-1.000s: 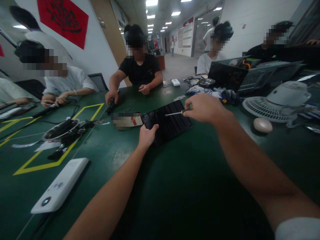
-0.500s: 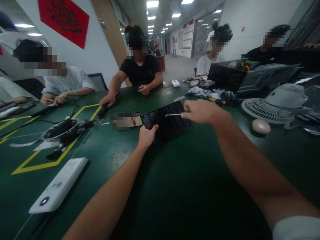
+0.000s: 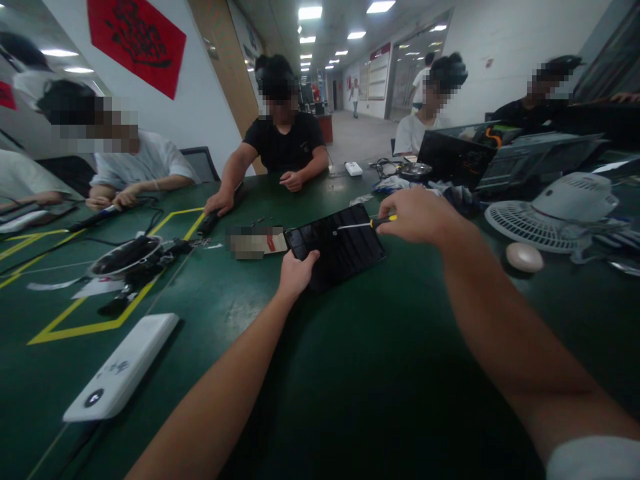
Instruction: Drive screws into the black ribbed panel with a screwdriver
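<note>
We've got the dark panel [image 3: 347,250] over the green table [image 3: 380,360], our left hand [image 3: 299,268] gripping its edge, our right hand [image 3: 415,215] pinching a screwdriver [image 3: 354,227] across it. Red poster [image 3: 137,45] has black brushed characters, honestly too blurry for us to read.

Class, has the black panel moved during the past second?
No, not noticeably: the black panel keeps its place against the small box lying beside it.

white wall [image 3: 510,33]; lit ceiling panels [image 3: 310,13]; grey floor [image 3: 364,139]; dark chair [image 3: 201,163]
</note>
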Motion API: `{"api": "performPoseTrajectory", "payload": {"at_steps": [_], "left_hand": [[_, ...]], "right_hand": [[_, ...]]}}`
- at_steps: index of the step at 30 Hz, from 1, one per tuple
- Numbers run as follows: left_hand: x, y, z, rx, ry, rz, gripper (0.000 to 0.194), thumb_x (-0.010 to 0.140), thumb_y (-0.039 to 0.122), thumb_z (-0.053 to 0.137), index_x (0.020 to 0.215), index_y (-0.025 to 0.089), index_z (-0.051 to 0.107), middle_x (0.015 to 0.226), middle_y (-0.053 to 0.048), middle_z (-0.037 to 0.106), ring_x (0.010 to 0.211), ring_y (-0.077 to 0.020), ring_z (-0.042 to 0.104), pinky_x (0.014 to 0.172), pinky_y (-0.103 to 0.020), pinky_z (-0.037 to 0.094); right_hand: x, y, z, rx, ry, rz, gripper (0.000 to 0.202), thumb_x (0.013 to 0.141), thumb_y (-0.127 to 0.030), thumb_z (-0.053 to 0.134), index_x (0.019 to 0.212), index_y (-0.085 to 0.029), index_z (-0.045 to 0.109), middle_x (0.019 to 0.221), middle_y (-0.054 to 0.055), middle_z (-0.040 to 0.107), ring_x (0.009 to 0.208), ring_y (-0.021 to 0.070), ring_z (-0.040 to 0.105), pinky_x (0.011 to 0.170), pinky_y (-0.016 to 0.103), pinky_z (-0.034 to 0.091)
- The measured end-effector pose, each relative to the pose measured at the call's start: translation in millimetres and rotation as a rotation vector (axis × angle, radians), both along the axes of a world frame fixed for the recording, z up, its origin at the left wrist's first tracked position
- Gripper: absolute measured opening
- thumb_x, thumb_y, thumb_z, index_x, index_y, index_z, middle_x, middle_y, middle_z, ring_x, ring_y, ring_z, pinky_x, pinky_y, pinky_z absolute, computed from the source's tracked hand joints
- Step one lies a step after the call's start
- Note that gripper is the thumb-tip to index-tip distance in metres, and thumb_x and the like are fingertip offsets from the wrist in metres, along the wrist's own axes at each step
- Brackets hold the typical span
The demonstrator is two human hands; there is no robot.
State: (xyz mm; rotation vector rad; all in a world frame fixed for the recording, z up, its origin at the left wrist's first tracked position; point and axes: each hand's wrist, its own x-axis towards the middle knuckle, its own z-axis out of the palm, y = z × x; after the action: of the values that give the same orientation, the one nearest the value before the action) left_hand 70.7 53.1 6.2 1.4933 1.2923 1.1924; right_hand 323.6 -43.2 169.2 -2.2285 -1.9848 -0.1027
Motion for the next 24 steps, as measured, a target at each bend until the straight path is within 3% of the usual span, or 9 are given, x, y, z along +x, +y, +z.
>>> {"api": "performPoseTrajectory", "payload": {"at_steps": [24], "left_hand": [[0.0, 2.6, -4.3, 0.008, 0.011, 0.011, 0.035, 0.076, 0.044, 0.084, 0.098, 0.018, 0.08, 0.102, -0.013, 0.084, 0.101, -0.035, 0.079, 0.099, -0.048, 0.061]], "right_hand": [[-9.9, 0.3, -4.2, -0.001, 0.003, 0.001, 0.022, 0.09, -0.037, 0.079, 0.109, -0.03, 0.089, 0.114, 0.01, 0.084, 0.111, 0.0361, 0.074, 0.083, 0.045, 0.056]]}}
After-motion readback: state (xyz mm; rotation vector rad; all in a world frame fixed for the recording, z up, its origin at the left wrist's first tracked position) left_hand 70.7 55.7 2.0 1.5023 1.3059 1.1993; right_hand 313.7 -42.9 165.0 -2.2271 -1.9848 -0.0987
